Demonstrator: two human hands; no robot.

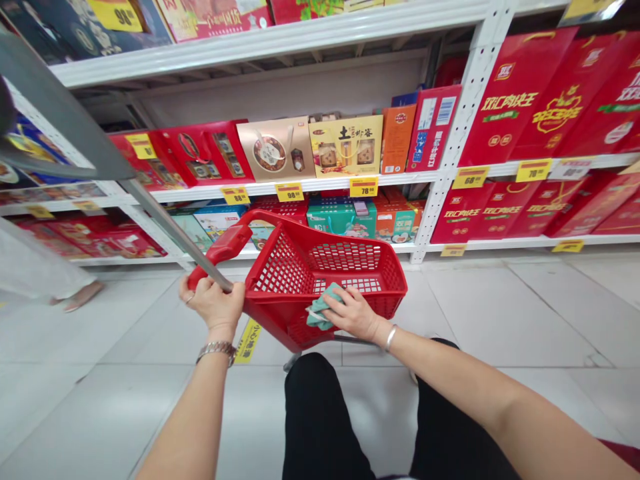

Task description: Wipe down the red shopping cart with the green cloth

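Note:
A red plastic shopping cart (280, 260) with lattice walls stands before me, its basket holding nothing that I can see. My left hand (216, 303) is closed round the lower part of the cart's red handle, beside the grey metal pole (173, 230). Against the near outer side of the basket, just under the rim, my right hand (353, 315) presses a green cloth (324, 308). The fingers lie over the cloth and bunch it.
White shelves (300, 40) with boxed goods and yellow price tags stand behind the cart. Red gift bags (505, 100) fill the right shelves. A person's foot (84, 295) shows at the left. A yellow floor sticker (247, 341) lies on the tiles.

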